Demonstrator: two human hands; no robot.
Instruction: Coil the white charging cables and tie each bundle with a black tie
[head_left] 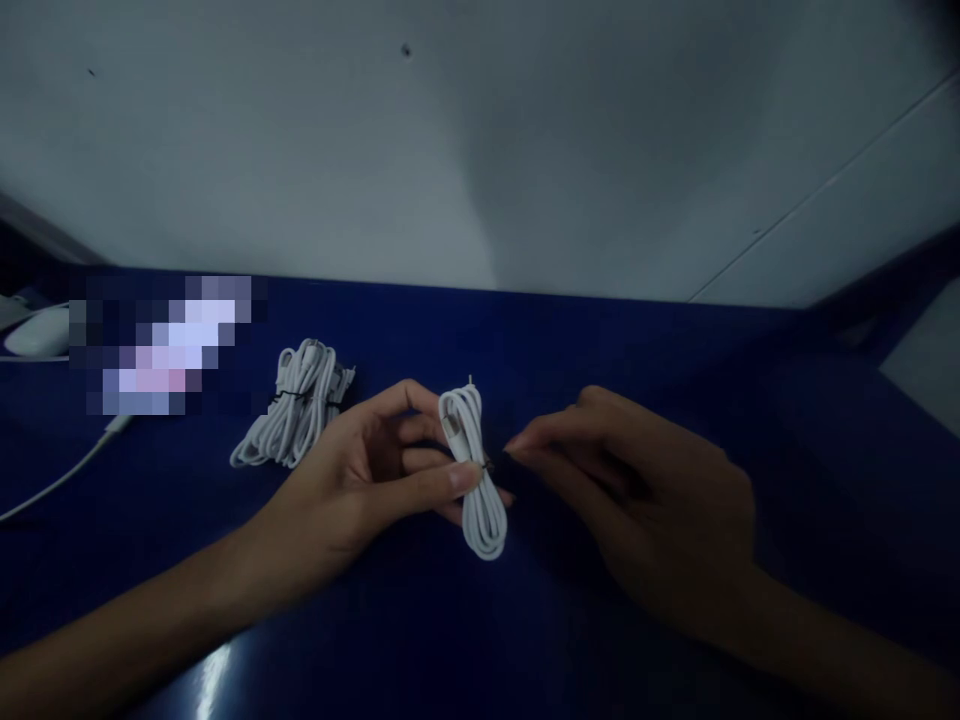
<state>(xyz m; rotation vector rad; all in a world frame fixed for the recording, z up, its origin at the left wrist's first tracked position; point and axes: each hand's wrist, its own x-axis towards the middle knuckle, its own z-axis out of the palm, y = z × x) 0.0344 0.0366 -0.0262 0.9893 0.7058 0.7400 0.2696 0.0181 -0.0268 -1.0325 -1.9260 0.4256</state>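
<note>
My left hand (367, 470) grips a coiled white cable bundle (474, 470) around its middle, thumb in front and fingers behind, just above the blue table. My right hand (637, 490) is at the bundle's right side, its fingertips pinched together at a thin dark tie around the coil's middle. The bundle stands roughly upright, loops showing above and below my fingers.
Another tied bundle of white cables (296, 415) lies on the blue table (675, 340) to the left. A loose white cord (67, 480) trails at the far left near a white mouse-like object (37, 330). A pale wall rises behind the table.
</note>
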